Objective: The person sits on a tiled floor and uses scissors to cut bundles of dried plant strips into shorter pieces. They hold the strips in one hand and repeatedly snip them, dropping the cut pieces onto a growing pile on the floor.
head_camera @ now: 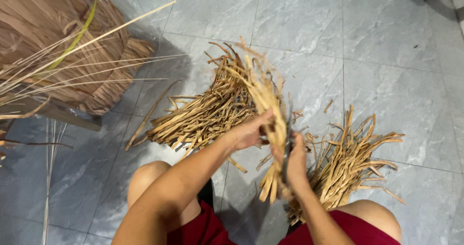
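At upper left a clear plastic bag holds a large mass of dried leaf strips, with thin pale midribs and one green blade projecting from it. Two loose piles of cut dried strips lie on the grey tiled floor: the left pile and the right pile. The left hand is closed around a bundle of dried strips, held upright between both piles, above the knees. The right hand grips the same bundle lower down together with dark scissors.
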